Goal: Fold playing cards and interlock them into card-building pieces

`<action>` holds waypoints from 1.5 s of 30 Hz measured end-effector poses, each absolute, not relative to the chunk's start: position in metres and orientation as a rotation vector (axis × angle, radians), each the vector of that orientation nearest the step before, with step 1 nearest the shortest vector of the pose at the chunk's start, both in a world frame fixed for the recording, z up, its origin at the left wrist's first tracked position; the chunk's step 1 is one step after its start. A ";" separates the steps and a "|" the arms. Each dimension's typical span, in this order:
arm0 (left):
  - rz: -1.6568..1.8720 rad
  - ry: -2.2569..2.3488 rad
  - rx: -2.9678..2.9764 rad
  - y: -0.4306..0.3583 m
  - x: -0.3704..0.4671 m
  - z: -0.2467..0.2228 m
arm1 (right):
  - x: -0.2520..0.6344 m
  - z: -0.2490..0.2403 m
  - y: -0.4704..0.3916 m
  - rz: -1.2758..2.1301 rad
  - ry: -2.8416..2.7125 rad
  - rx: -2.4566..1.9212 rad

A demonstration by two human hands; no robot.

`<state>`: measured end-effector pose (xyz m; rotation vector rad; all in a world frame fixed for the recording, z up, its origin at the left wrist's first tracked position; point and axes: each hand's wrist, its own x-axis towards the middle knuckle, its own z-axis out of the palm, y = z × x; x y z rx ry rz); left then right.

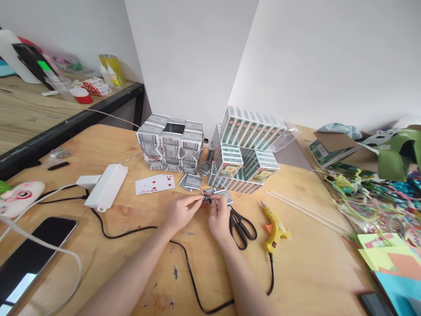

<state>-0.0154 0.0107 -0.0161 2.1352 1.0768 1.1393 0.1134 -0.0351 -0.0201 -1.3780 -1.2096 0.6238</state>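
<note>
- Centre of the frame: the left hand point(180, 213) has thumb and finger pinched nearly together on a small card piece point(208, 193); its exact shape is too small to tell.
- Just beside it, the right hand point(219, 219) pinches at the same piece, fingers closed in.
- Just right of the right hand lie black scissors point(242, 228); farther right, a yellow glue gun point(275, 230).
- Above the hands, left of centre, stands a patterned card structure point(173, 147); right of it, stacked card boxes point(245, 153).
- Left of centre, face-up playing cards point(154, 184) lie on the wooden table point(131, 263).
</note>
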 end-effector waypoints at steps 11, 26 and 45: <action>1.263 1.151 2.208 0.007 -0.012 -0.013 | 0.112 -0.020 -0.037 0.518 -1.359 -1.427; 1.176 1.131 2.314 0.002 -0.008 -0.016 | 0.111 -0.021 -0.038 0.497 -1.307 -1.498; 1.095 0.992 2.027 0.004 -0.008 -0.021 | 0.116 -0.021 -0.035 0.354 -1.364 -1.538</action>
